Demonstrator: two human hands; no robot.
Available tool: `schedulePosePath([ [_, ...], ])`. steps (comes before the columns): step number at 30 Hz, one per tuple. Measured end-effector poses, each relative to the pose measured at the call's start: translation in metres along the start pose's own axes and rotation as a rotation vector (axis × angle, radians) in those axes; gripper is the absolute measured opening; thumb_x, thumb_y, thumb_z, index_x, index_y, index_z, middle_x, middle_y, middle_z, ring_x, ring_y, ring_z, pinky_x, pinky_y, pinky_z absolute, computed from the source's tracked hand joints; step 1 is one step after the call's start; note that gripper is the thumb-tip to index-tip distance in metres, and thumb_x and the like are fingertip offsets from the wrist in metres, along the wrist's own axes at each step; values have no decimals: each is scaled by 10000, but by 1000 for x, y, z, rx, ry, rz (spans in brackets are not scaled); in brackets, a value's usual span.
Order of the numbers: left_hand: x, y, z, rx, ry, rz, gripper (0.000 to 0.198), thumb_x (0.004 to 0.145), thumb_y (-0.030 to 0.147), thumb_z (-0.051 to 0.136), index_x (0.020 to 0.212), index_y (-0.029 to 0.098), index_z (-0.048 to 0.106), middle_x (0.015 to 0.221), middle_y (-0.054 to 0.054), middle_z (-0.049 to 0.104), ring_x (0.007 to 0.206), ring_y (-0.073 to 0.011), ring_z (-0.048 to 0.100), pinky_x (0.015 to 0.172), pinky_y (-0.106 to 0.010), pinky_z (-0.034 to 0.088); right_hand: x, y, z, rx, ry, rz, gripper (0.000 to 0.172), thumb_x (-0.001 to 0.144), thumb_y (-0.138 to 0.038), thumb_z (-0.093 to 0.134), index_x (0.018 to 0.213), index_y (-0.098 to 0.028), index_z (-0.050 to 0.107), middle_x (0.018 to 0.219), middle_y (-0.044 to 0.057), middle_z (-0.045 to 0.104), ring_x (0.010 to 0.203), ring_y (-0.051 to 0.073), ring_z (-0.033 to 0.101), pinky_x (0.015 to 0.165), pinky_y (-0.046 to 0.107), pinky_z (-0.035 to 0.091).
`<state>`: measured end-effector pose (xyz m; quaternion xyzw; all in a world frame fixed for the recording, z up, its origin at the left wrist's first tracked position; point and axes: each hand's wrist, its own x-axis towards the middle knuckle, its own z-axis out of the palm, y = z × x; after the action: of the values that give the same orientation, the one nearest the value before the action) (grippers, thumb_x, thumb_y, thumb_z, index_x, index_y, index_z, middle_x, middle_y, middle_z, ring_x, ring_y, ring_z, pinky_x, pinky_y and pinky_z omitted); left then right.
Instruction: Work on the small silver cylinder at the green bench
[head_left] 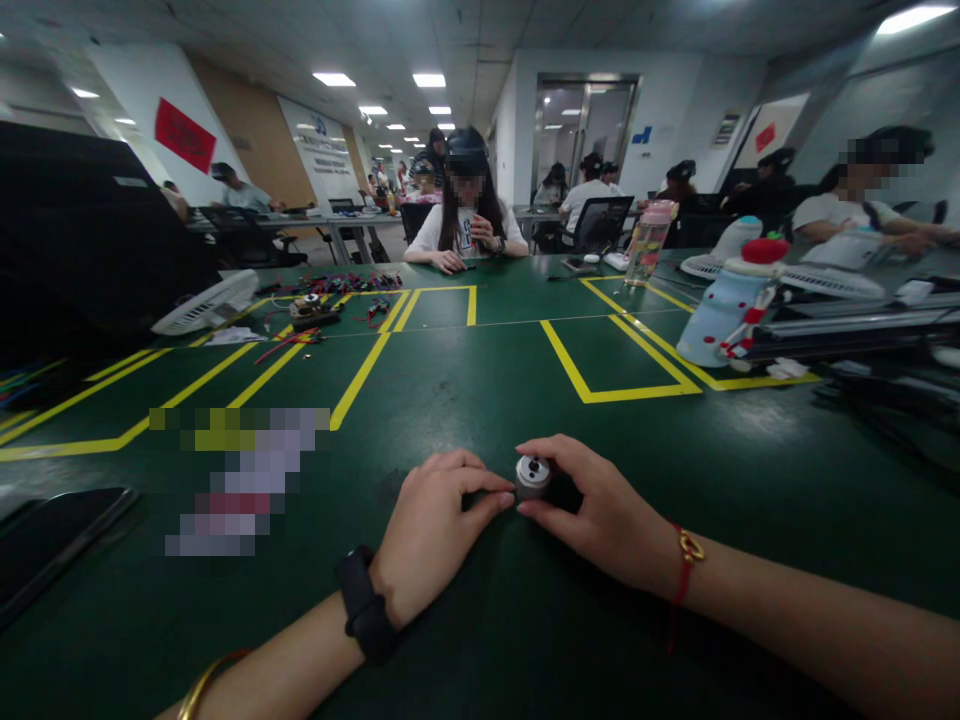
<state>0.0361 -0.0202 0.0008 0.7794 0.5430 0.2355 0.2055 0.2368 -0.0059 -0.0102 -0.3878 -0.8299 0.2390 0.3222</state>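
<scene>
Silver cylinder (533, 484), upright on the table's (465, 400) near side, gripped between your right hand's (611, 510) parted thumb and finger. Left, your left hand's (435, 525) fingertips pinch close; whether they hold anything, I can't tell.

Right fingers (553, 520) hold metal cylinder (533, 480); left fingers (491, 510) just beside.

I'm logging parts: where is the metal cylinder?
In the head view, slightly right of centre, the metal cylinder sits between thumb and finger of the right hand, the left hand beside it.
</scene>
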Motion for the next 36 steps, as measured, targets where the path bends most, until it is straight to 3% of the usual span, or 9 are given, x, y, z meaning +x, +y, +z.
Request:
schedulePosePath([
  [5,-8,-10,-30,-164,35,-135,323,908,447,550,1157,289,682,1131,-30,664,973,-220,614,849,-350,476,-7,12,-38,-21,98,165,466,816,-410,647,1231,-236,529,1158,42,587,982,133,590,880,298,516],
  [10,-32,-64,-66,-213,150,-383,423,879,560,529,1174,282,647,949,-23,689,868,-229,631,761,-347,479,-45,78,-138,-434,326,523,653,781,-618,604,1316,-251,526,1128,99,605,776,178,596,661,347,498],
  [14,-45,-98,-69,-311,270,-448,433,850,552,568,1152,252,648,895,-26,685,813,-216,626,685,-313,477,-87,141,-200,-663,414,765,661,774,-614,587,1303,-219,545,1038,141,615,711,215,582,621,382,459],
  [17,-47,-103,-64,-323,322,-456,435,825,550,602,1138,255,661,874,-18,691,805,-209,623,681,-299,475,-103,162,-215,-784,383,757,695,795,-685,501,1283,-191,543,1038,167,612,850,275,609,694,398,485],
  [22,-46,-99,-61,-307,342,-462,438,811,549,614,1122,246,669,851,-15,692,801,-215,630,687,-300,471,-74,116,-173,-1006,508,327,798,806,-722,462,1344,-133,469,1318,206,483,1280,383,401,1067,552,312],
  [25,-47,-96,-63,-275,321,-466,440,816,562,599,1127,256,659,865,-11,695,807,-213,632,694,-300,473,-36,62,-115,-696,192,33,525,869,-597,507,1245,-234,555,1247,89,552,1174,243,502,1024,441,407],
  [30,-48,-85,-67,-196,292,-476,457,807,574,594,1114,242,659,859,-19,695,781,-219,638,675,-301,486,19,7,-22,-239,-315,-29,425,861,-487,599,1223,-268,633,1189,60,563,1066,169,518,934,345,458],
  [33,-47,-80,-67,-175,279,-464,450,819,568,581,1112,236,656,879,-25,700,789,-222,646,687,-306,495,27,3,-6,-189,-341,-63,220,900,-391,564,999,-257,708,1043,40,596,976,148,521,873,326,455],
  [36,-47,-78,-67,-161,269,-458,456,816,575,580,1110,235,656,888,-31,703,798,-232,651,688,-315,504,16,10,-30,-196,-297,6,235,926,-385,512,977,-225,676,1011,37,604,919,134,539,823,302,459],
])
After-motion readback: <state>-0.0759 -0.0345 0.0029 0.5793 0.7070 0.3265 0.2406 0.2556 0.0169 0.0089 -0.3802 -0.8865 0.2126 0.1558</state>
